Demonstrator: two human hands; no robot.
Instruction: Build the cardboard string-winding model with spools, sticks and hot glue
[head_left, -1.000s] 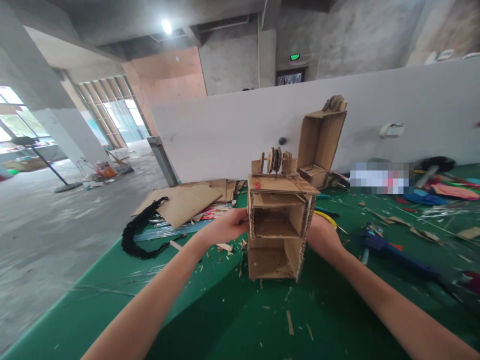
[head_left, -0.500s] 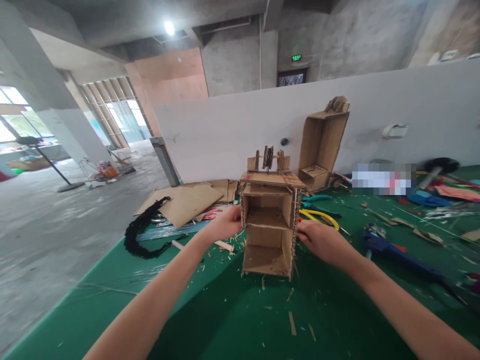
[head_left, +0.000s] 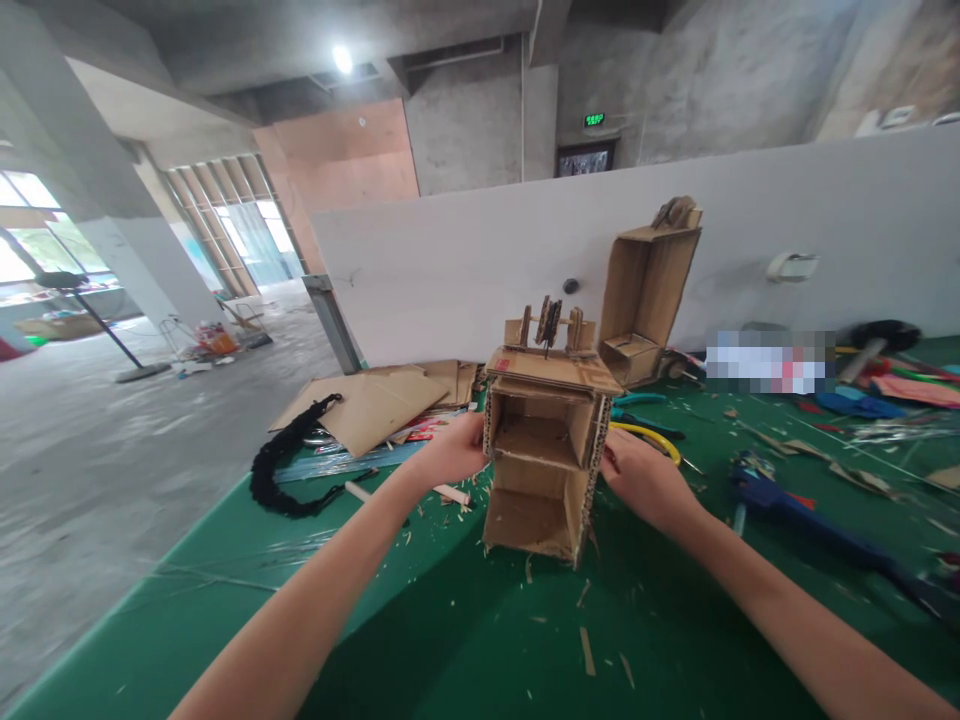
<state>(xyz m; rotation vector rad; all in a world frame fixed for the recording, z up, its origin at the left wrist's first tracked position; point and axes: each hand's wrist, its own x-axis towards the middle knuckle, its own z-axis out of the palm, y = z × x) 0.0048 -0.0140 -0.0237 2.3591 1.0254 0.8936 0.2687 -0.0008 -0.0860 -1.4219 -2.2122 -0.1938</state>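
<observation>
The cardboard box (head_left: 536, 452) stands over the middle of the table (head_left: 420, 640), open side facing the camera, leaning slightly; whether its base touches the green top cannot be told. The left hand (head_left: 457, 452) grips its left wall, fingertips partly hidden, and the right hand (head_left: 643, 478) grips the right wall with curled fingers. Cardboard wheels (head_left: 550, 322) on a thin rod rise above the box's top panel.

Toward the camera, green surface runs out of view between the forearms, bearing only small scraps (head_left: 586, 652). The table's left edge slants from beside the black cord (head_left: 289, 465) to the lower left, with concrete floor (head_left: 195, 430) beyond.

Room is tighter behind: a white panel (head_left: 450, 270) spans the far side, and a taller cardboard frame (head_left: 649, 300) stands against or close to it, behind and to the right of the box. Flat cardboard sheets (head_left: 390, 400) lie left of the box, behind a wooden stick (head_left: 452, 494) near the left hand. Just beyond the right hand is a yellow handle (head_left: 656, 436); farther right lies a blue glue gun (head_left: 799, 515).
</observation>
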